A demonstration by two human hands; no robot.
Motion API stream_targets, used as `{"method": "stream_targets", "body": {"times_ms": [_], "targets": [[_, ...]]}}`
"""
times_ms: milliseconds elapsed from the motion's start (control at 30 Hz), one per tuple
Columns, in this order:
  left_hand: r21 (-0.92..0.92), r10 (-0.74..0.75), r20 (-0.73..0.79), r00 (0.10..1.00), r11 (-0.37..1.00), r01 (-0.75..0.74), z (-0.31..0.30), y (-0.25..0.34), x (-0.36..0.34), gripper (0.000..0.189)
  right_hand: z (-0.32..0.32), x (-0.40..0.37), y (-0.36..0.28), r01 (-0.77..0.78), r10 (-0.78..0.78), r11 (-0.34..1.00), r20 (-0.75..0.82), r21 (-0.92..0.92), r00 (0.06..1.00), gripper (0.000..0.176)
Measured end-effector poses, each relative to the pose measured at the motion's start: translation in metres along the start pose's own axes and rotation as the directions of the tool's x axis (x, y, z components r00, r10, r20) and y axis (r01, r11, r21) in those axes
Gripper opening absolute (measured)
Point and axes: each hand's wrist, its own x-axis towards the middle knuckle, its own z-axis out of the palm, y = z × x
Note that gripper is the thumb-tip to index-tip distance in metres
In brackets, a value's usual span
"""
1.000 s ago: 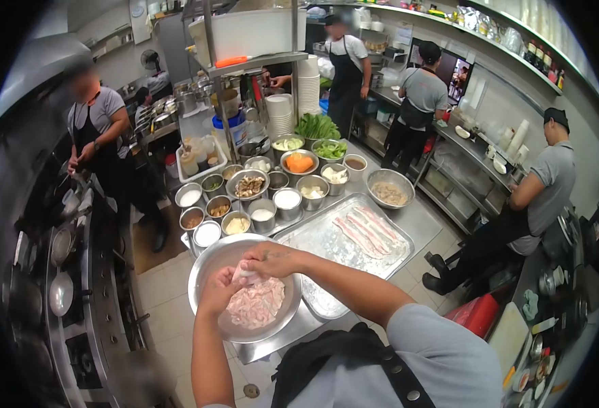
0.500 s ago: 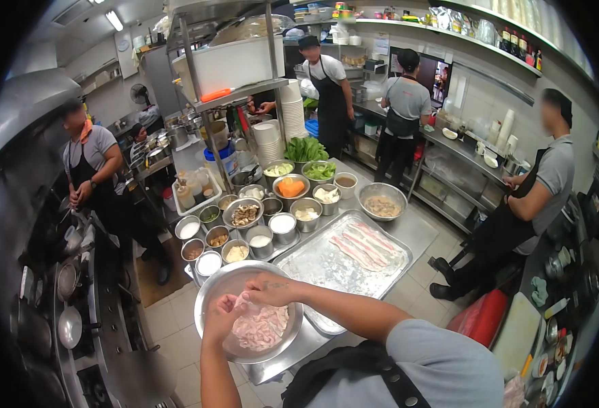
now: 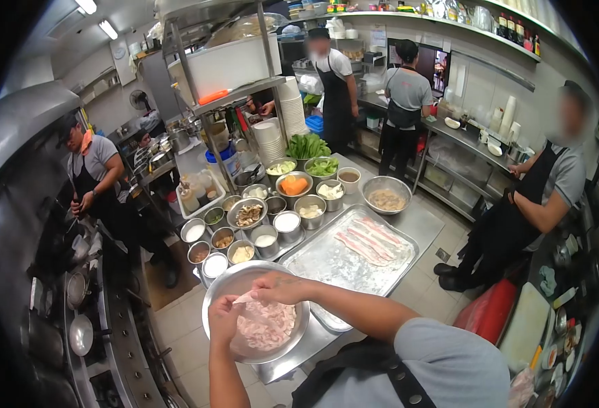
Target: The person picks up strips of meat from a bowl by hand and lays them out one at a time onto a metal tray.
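Since half a second ago, the view has shifted, setting the large bowl (image 3: pixel 231 281) further right in it, and the co-worker (image 3: pixel 98 164) between ten and eleven o'clock has bowed their head. The step in hand looks like handling one pale strip (image 3: pixel 245 298) above the bowl: the left hand (image 3: pixel 225 315), at nine o'clock, and the right hand (image 3: pixel 278 288), at one, each pinch it between the fingertips — more of it shows between them now. The next move seems to call for a firm grip, as the strip looks slippery. Beneath lie many meat pieces (image 3: pixel 267 329), too jumbled to count. On the counter (image 3: pixel 427 228) are one tray (image 3: pixel 311 264) at two o'clock — its streaky strips (image 3: pixel 369 243) overlap, so I cannot count them — one smaller bowl (image 3: pixel 386 199) beyond it, and four white-filled containers (image 3: pixel 287 222) around twelve.
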Motion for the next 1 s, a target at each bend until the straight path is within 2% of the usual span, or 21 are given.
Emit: {"method": "stream_targets", "body": {"times_ms": [67, 100, 167, 200, 233, 267, 300, 333, 367, 400, 467, 533, 567, 600, 667, 700, 733, 800, 833, 867, 1000], "targets": [[0.015, 0.004, -0.033, 0.999, 1.000, -0.003, -0.003, 0.005, 0.001, 0.013, 0.003, -0.003, 0.010, -0.053, 0.057, 0.990, -0.029, 0.132, 0.998, 0.032], [0.037, -0.016, -0.034, 0.999, 0.999, 0.017, -0.005, 0.007, 0.003, 0.010, 0.003, -0.005, 0.014, -0.047, 0.052, 0.990, -0.032, 0.135, 0.998, 0.032], [0.064, -0.029, -0.036, 0.999, 0.997, 0.031, -0.006, 0.013, 0.006, 0.008, 0.002, -0.006, 0.022, -0.133, 0.136, 0.989, 0.036, -0.068, 0.990, 0.036], [0.335, -0.073, -0.004, 0.997, 0.940, 0.070, -0.003, 0.024, 0.007, 0.010, 0.006, -0.003, 0.034, -0.125, 0.128, 0.990, 0.032, -0.067, 0.991, 0.036], [0.581, -0.124, 0.012, 0.992, 0.808, 0.094, 0.001, 0.030, 0.008, 0.015, 0.014, 0.000, 0.053, -0.064, 0.080, 0.956, 0.044, -0.285, 0.996, 0.036], [0.588, -0.118, 0.012, 0.993, 0.804, 0.088, 0.003, 0.031, 0.009, 0.015, 0.023, 0.002, 0.064, 0.000, 0.036, 0.872, 0.065, -0.489, 0.997, 0.038], [0.711, -0.107, 0.075, 0.991, 0.703, 0.023, 0.006, 0.029, 0.011, 0.019, 0.030, 0.002, 0.067, -0.052, 0.090, 0.857, 0.050, -0.512, 0.995, 0.041], [0.811, -0.107, 0.137, 0.985, 0.583, -0.050, 0.014, 0.034, 0.012, 0.023, 0.037, 0.000, 0.065, -0.048, 0.083, 0.857, 0.046, -0.513, 0.996, 0.041], [0.844, -0.167, 0.130, 0.977, 0.537, -0.021, 0.022, 0.042, 0.011, 0.023, 0.043, -0.002, 0.064, -0.005, -0.018, 0.875, -0.043, -0.484, 0.999, 0.041], [0.847, -0.162, 0.132, 0.978, 0.532, -0.026, 0.029, 0.051, 0.009, 0.023, 0.046, -0.005, 0.056, 0.043, -0.116, 0.887, -0.133, -0.459, 0.984, 0.041], [0.897, -0.108, 0.152, 0.982, 0.433, -0.091, 0.041, 0.067, 0.006, 0.025, 0.041, -0.006, 0.035, 0.097, -0.156, 0.917, -0.126, -0.386, 0.980, 0.038], [0.908, -0.131, 0.129, 0.983, 0.413, -0.064, 0.047, 0.077, 0.006, 0.029, 0.044, 0.001, 0.047, 0.183, -0.215, 0.941, -0.085, -0.284, 0.973, 0.022], [0.935, -0.121, 0.102, 0.987, 0.350, -0.053, 0.043, 0.073, 0.007, 0.029, 0.050, 0.009, 0.068, 0.326, -0.367, 0.914, -0.150, -0.242, 0.918, 0.021], [0.957, -0.109, 0.073, 0.991, 0.286, -0.039, 0.043, 0.075, 0.010, 0.029, 0.047, 0.009, 0.067, 0.330, -0.373, 0.911, -0.151, -0.245, 0.916, 0.021], [0.965, -0.148, 0.082, 0.986, 0.259, -0.041, 0.042, 0.081, 0.011, 0.030, 0.043, 0.008, 0.065, 0.231, -0.249, 0.957, -0.093, -0.174, 0.964, 0.024], [0.971, -0.194, 0.084, 0.977, 0.236, -0.037, 0.042, 0.084, 0.010, 0.031, 0.041, 0.006, 0.063, 0.186, -0.209, 0.958, -0.089, -0.218, 0.974, 0.026], [0.972, -0.202, 0.067, 0.977, 0.235, -0.018, 0.041, 0.086, 0.012, 0.031, 0.041, 0.003, 0.062, 0.191, -0.210, 0.959, -0.073, -0.208, 0.975, 0.026], [0.966, -0.186, 0.099, 0.977, 0.254, -0.049, 0.037, 0.093, 0.012, 0.033, 0.041, 0.001, 0.057, 0.183, -0.198, 0.977, -0.145, -0.113, 0.969, 0.030], [0.966, -0.132, 0.104, 0.986, 0.250, -0.069, 0.035, 0.097, 0.011, 0.032, 0.039, 0.000, 0.053, 0.154, -0.176, 0.978, -0.161, -0.140, 0.971, 0.026], [0.968, -0.134, 0.047, 0.990, 0.253, -0.012, 0.037, 0.103, 0.008, 0.032, 0.036, 0.002, 0.047, 0.174, -0.188, 0.976, -0.105, -0.130, 0.976, 0.026], [0.885, 0.040, -0.026, 0.999, 0.465, 0.005, 0.054, 0.128, 0.014, 0.021, 0.013, 0.006, 0.027, 0.237, -0.230, 0.971, -0.137, 0.039, 0.963, 0.022]]}}
